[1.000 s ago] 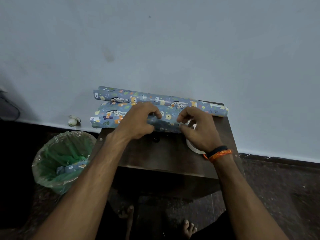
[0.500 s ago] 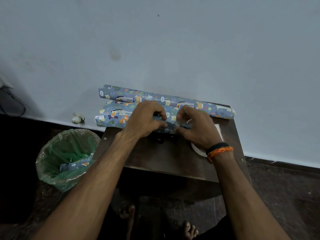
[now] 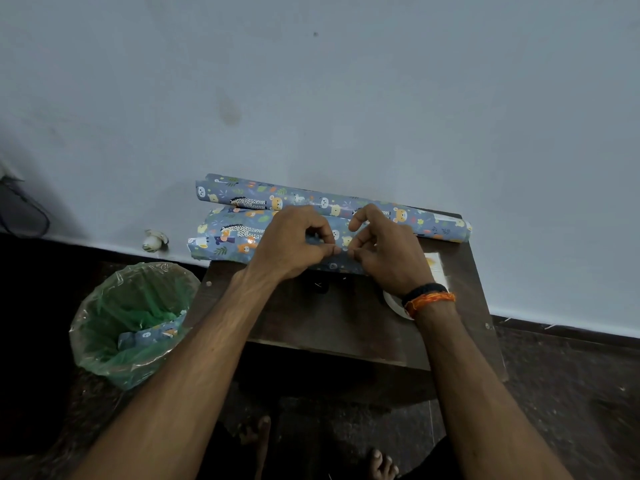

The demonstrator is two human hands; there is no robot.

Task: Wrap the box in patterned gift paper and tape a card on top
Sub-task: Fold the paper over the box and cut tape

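A box wrapped in blue animal-print gift paper [image 3: 225, 239] lies across the back of a small dark wooden table [image 3: 329, 320], its left end past the table edge. My left hand [image 3: 291, 244] rests on the wrapped box with fingers curled, thumb and fingertips pinching at the paper's front edge. My right hand [image 3: 384, 251] meets it from the right, fingertips pinching the same spot; whether a strip of tape is between them I cannot tell. A white card [image 3: 434, 266] lies on the table behind my right wrist. A white tape roll [image 3: 394, 303] shows partly under that wrist.
A roll of the same gift paper [image 3: 311, 199] lies along the wall behind the box. A bin with a green liner [image 3: 131, 320] holding paper scraps stands on the floor left of the table. My bare feet show below the table's front edge.
My hands have drawn closer together over the box's front edge, fingertips now nearly touching. The view has shifted slightly. The box and roll have not moved.
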